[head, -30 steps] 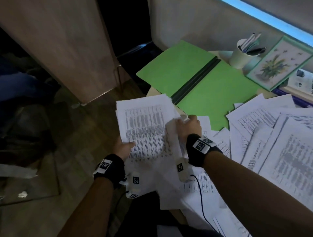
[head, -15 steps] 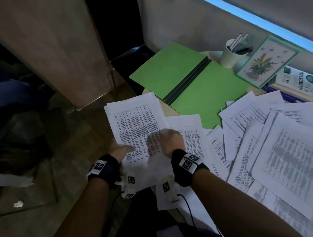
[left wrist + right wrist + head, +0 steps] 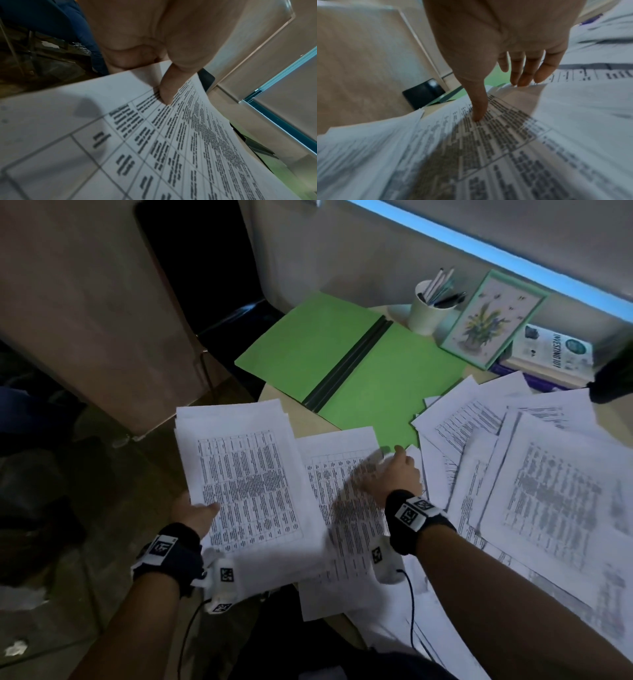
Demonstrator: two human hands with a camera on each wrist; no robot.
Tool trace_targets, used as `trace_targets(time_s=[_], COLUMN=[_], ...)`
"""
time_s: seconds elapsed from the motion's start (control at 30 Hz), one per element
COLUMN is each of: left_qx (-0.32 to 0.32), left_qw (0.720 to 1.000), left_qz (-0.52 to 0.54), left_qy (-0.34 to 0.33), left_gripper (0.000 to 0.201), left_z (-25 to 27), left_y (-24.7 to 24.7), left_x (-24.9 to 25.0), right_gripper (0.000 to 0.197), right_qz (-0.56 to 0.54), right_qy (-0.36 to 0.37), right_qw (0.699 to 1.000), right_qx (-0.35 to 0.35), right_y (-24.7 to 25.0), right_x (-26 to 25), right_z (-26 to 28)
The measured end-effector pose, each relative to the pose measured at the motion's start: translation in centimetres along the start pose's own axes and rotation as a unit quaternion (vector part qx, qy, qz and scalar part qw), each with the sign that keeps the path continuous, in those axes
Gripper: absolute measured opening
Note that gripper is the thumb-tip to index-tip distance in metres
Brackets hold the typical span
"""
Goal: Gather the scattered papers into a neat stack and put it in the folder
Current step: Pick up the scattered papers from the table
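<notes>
While pinched by left hand (image 3: 191, 513), gathered stack (image 3: 246, 484) beside right hand (image 3: 394, 474).

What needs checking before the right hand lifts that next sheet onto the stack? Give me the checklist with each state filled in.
1. Left hand holds the gathered stack, thumb on top: ok.
2. Stack edges squared: not ok, sheets are offset at the top.
3. Right hand has a grip on the next sheet: cannot tell; thumb presses on it, fingertips at its far edge.
4. Green folder lies open: ok.
5. Folder free of papers: not ok, loose papers overlap its near right corner.
</notes>
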State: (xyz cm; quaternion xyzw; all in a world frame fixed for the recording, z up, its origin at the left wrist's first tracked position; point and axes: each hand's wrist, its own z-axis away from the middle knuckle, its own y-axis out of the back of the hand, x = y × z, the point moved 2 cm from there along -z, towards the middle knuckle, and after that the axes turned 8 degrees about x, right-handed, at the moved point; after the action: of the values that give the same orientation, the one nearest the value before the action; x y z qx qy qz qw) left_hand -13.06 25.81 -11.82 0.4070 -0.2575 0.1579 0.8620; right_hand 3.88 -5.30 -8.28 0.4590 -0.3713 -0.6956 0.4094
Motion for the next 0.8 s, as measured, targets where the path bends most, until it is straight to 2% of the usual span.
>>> trace_targets(time_s=[0.03, 0.1, 0.17, 0.27, 0.3, 0.4, 0.57, 0.67, 0.8], left_qx=[-0.005, -0.01, -0.015, -0.011, -0.018, -0.035, -0.005, -0.01, 0.005], left_qw=[1.0, 1.0, 1.0, 1.0, 0.999, 0.997, 0.999, 0.999, 0.998], left_qz=[-0.006, -0.02, -0.013, -0.02, -0.032, -0.05, -0.044, -0.034, -0.023], left_qy=[-0.002, -0.004, 0.008, 0.015, 0.024, 0.043, 0.021, -0.008, -0.064], left_gripper=[0.079, 0.081, 0.083, 0.083, 0.083, 0.083, 0.077, 0.075, 0.066], left_z=[0.3, 0.6, 0.8, 0.0, -0.4, -1.8, -2.6, -0.6, 1.2], left_y=[0.1, 0.1, 0.1, 0.0, -0.1, -0.8, -1.9, -2.2, -3.1], left_x=[-0.1, -0.2, -0.3, -0.8, -1.0, -1.8, -1.4, 0.7, 2.7], right_gripper=[0.098, 0.087, 0.065, 0.02, 0.015, 0.014, 0.019, 0.026, 0.019], right_qz=[0.015, 0.013, -0.019, -0.067, -0.08, -0.11, -0.137, -0.145, -0.169], right_qy=[0.015, 0.015, -0.002, 0.001, 0.008, 0.015, 0.017, 0.016, 0.036], right_qw=[1.0, 1.0, 0.999, 0.998, 0.997, 0.994, 0.99, 0.987, 0.979], right_qx=[-0.003, -0.019, -0.028, -0.001, 0.002, 0.002, 0.037, 0.066, 0.112], right_y=[-0.2, -0.4, -0.5, 0.4, 0.9, 2.7, 6.0, 8.1, 11.1], right_x=[0.3, 0.4, 0.7, 1.1, 1.3, 2.3, 4.1, 5.1, 5.9], right_z=[-0.3, -0.7, -0.9, -1.0, -0.9, -1.3, -2.3, -2.6, -3.7])
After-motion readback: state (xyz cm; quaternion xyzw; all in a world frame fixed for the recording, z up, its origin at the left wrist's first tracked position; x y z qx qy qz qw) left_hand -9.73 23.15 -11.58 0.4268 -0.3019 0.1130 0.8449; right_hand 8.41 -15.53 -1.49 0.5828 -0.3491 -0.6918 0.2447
